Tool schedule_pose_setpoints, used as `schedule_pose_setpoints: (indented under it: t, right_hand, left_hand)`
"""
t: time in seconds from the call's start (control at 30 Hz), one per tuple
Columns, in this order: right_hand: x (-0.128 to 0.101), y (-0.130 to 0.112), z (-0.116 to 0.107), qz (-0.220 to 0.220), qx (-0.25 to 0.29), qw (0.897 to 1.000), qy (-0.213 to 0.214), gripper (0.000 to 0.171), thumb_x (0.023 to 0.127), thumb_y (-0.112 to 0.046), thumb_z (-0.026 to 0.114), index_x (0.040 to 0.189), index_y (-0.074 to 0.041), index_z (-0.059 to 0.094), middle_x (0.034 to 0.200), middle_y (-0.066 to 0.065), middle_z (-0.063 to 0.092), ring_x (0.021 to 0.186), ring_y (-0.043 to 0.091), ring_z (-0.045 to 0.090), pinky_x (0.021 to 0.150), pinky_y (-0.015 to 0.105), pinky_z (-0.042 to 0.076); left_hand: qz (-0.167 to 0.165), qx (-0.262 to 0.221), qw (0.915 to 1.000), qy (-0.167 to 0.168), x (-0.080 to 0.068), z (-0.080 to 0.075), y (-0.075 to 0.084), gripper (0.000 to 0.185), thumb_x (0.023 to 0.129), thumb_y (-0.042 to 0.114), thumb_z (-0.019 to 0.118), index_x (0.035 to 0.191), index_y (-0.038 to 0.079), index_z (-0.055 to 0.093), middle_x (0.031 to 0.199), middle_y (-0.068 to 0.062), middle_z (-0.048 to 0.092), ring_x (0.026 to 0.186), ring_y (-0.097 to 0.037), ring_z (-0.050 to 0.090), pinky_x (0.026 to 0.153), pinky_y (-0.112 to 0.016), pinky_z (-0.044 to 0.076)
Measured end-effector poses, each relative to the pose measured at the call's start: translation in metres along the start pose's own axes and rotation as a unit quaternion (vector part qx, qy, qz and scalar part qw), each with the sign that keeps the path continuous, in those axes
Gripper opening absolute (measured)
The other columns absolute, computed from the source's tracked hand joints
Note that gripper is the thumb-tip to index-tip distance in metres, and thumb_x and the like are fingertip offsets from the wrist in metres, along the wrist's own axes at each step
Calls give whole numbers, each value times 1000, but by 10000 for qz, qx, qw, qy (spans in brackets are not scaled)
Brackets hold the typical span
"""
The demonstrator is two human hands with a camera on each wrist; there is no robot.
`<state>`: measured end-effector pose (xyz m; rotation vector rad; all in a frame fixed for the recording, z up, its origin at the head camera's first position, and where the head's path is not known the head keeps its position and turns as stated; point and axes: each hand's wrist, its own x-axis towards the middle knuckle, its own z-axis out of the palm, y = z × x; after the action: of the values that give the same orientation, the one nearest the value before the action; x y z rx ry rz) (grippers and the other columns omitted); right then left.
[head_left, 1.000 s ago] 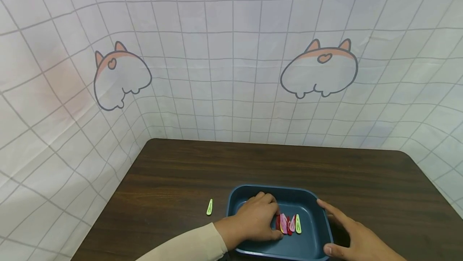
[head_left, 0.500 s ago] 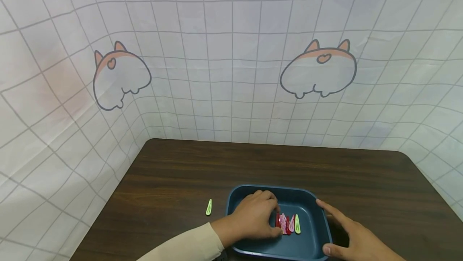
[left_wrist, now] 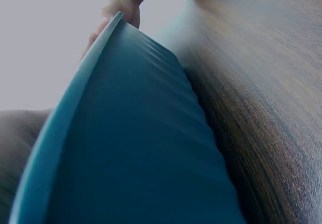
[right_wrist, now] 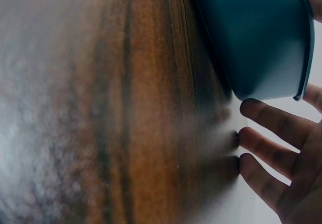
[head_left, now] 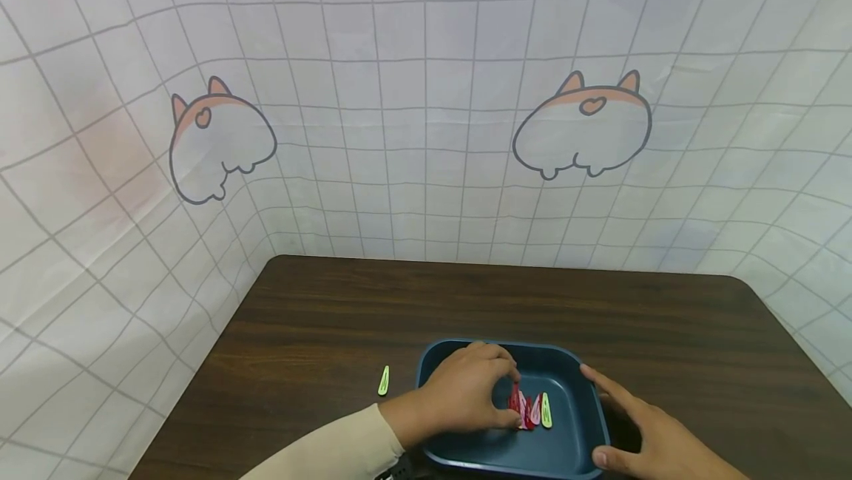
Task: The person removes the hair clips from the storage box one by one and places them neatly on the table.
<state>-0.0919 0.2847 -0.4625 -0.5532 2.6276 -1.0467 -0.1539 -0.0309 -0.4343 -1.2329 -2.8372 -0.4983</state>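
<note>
My left hand (head_left: 469, 391) reaches into a dark blue tray (head_left: 572, 458) and pinches a red hair clip (head_left: 515, 396) between thumb and fingers, at the left end of a row. Beside that clip lie several pink and red hair clips, with a yellow-green hair clip (head_left: 546, 410) at the right end. The fingers partly hide the row. My right hand (head_left: 655, 432) touches the tray's right rim with thumb and forefinger spread apart; in the right wrist view its other fingers (right_wrist: 266, 148) stretch out below the tray's corner. The left wrist view shows mostly the tray's outer wall (left_wrist: 136, 123).
Another yellow-green hair clip (head_left: 384, 381) lies on the dark wood table (head_left: 319, 317), left of the tray. A white cloth with a grid pattern (head_left: 399, 132) hangs behind and along the sides of the table.
My left hand has drawn slightly up and back, and the red clip at the row's left end shows more between its fingertips. The right hand has stayed at the tray's rim.
</note>
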Motion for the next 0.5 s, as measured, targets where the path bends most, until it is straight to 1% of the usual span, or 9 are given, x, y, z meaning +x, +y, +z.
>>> schedule_pose_setpoints:
  t: [0.17, 0.37, 0.5]
  right_hand:
    - [1, 0, 1, 101, -19, 9999, 21, 91, 93, -34, 75, 164, -29, 18, 141, 29, 54, 121, 56, 54, 77, 77, 47]
    - [2, 1, 1, 171, -26, 9998, 43, 91, 93, -35, 74, 164, -29, 18, 142, 29, 53, 121, 57, 54, 75, 77, 48]
    - [1, 1, 1, 76, -66, 9999, 47, 91, 93, -33, 74, 164, -30, 17, 141, 28, 54, 121, 54, 55, 75, 76, 48]
  left_hand:
    - [83, -225, 9997, 51, -3, -7, -1, 43, 84, 51, 82, 118, 26, 74, 126, 16, 62, 116, -7, 54, 99, -29, 47]
    - [78, -397, 9991, 81, -7, -12, -6, 45, 86, 51, 80, 121, 24, 74, 128, 15, 62, 123, -9, 53, 103, -35, 46]
    - [12, -411, 9991, 140, -12, -16, -9, 46, 86, 51, 80, 122, 23, 74, 128, 14, 63, 125, -10, 52, 105, -39, 45]
